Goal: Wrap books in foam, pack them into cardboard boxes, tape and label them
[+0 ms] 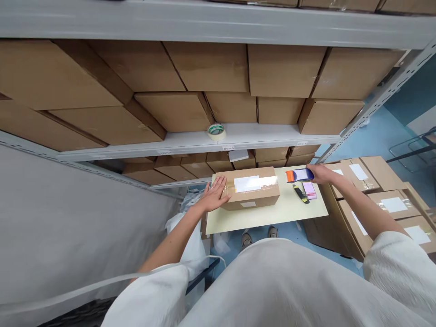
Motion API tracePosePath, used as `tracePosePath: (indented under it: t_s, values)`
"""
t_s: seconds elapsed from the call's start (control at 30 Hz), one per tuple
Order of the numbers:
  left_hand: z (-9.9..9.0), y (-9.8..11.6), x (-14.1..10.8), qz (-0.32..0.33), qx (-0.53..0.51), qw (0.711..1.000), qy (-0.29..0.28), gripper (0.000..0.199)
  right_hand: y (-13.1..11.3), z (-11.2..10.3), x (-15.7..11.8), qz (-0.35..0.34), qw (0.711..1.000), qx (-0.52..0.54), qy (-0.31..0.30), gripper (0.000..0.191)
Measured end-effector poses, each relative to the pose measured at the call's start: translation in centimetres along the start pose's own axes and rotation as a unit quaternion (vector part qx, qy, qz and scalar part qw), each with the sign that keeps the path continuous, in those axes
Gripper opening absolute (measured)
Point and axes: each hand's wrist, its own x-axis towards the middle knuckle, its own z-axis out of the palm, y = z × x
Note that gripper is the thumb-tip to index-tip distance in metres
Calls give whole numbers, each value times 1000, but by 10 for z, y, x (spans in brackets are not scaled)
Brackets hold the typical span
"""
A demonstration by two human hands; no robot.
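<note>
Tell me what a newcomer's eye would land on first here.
Brown cardboard cartons packed on grey metal shelving fill the upper view. Below them, on a pale tabletop, the left hand rests on a taped carton, while the right hand holds a blue-and-orange handheld device.

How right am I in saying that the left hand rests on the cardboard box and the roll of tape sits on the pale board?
The head view shows the roll of tape on the shelf above, not on the pale board; the left hand does rest on the cardboard box.
</note>
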Motion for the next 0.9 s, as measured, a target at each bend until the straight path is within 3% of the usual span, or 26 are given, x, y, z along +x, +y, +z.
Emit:
tracePosePath:
  t_s: [0.17, 0.4, 0.6, 0.9]
  values:
    - [-6, 0, 2, -18, 18, 999, -19, 97, 26, 8, -8, -17, 1000, 4, -17, 28]
    - [-15, 2, 4, -30, 60, 995, -68, 99, 27, 22, 7, -28, 998, -32, -46, 31]
    - [-8, 1, 7, -50, 44, 996, -61, 100, 8, 30, 21, 2, 995, -54, -83, 32]
    - [1, -4, 13, -22, -27, 999, -39, 109, -30, 38, 53, 13, 989, -64, -135, 49]
